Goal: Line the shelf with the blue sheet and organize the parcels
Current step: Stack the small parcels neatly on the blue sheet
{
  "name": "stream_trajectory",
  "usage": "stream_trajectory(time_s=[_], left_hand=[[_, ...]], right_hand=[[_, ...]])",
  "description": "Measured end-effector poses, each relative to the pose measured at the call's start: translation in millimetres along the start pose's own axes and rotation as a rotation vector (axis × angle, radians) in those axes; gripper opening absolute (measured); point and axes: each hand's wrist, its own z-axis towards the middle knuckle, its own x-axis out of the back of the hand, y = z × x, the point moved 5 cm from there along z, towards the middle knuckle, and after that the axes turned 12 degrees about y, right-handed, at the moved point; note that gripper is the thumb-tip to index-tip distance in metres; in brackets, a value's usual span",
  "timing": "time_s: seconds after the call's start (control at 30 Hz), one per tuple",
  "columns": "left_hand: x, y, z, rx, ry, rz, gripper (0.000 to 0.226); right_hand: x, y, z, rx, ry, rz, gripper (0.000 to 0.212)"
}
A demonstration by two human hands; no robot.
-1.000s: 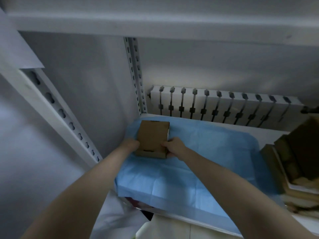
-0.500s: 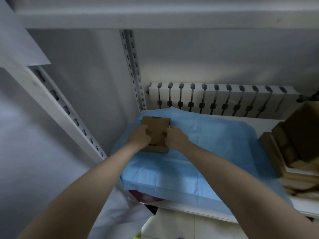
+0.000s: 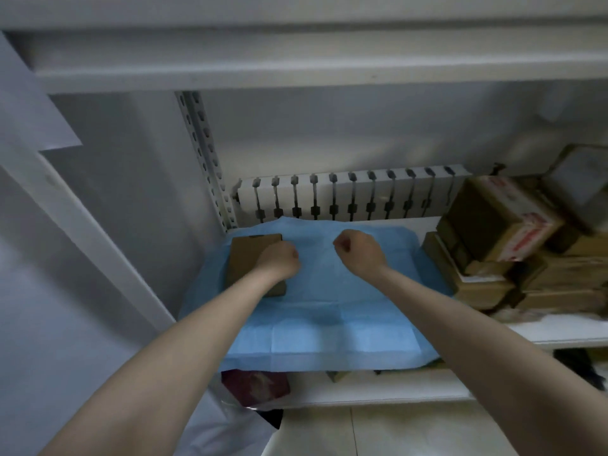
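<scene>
A blue sheet (image 3: 329,307) covers the left part of the white shelf (image 3: 559,330), its front edge hanging over the lip. A small flat brown cardboard parcel (image 3: 248,255) lies on the sheet in the back left corner. My left hand (image 3: 279,258) is curled into a fist over the parcel's right edge and grips nothing that I can see. My right hand (image 3: 357,250) is also a fist, over bare sheet to the right of the parcel, and holds nothing.
Several brown parcels (image 3: 493,232) are heaped at the shelf's right end, just off the sheet. A white slotted panel (image 3: 345,195) stands along the back wall. A perforated upright post (image 3: 204,159) marks the left corner, with another shelf (image 3: 296,70) overhead. A dark red item (image 3: 255,386) lies below.
Both hands have let go of the small parcel, which stays in the back left corner. The right hand moved right, away from it, and both hands curled into fists.
</scene>
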Motion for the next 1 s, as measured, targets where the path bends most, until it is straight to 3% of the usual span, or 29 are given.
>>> stream_trajectory(time_s=[0.1, 0.23, 0.33, 0.43, 0.53, 0.73, 0.83, 1.0], left_hand=[[0, 38, -6, -0.064, -0.016, -0.097, 0.030], [1, 92, -18, -0.129, -0.005, -0.218, 0.030], [0, 130, -26, -0.196, -0.027, -0.281, 0.026], [-1, 166, -35, -0.196, -0.045, -0.316, 0.016], [-9, 194, -41, -0.166, -0.096, -0.366, 0.020], [-35, 243, -50, -0.070, -0.127, -0.443, 0.025], [-46, 257, -52, -0.013, -0.120, -0.483, 0.022], [-53, 260, -62, 0.124, -0.137, -0.654, 0.027]], right_hand=[[43, 4, -8, -0.048, 0.131, -0.065, 0.037], [106, 3, -19, 0.055, 0.374, -0.233, 0.015], [152, 9, -23, 0.118, 0.529, -0.356, 0.038], [196, 23, -23, 0.045, 0.607, -0.455, 0.051], [227, 44, -20, -0.129, 0.568, -0.550, 0.064], [249, 81, -14, -0.326, 0.241, -0.577, 0.101], [249, 86, -10, -0.303, 0.174, -0.518, 0.102], [251, 83, -5, -0.220, 0.229, -0.306, 0.088]])
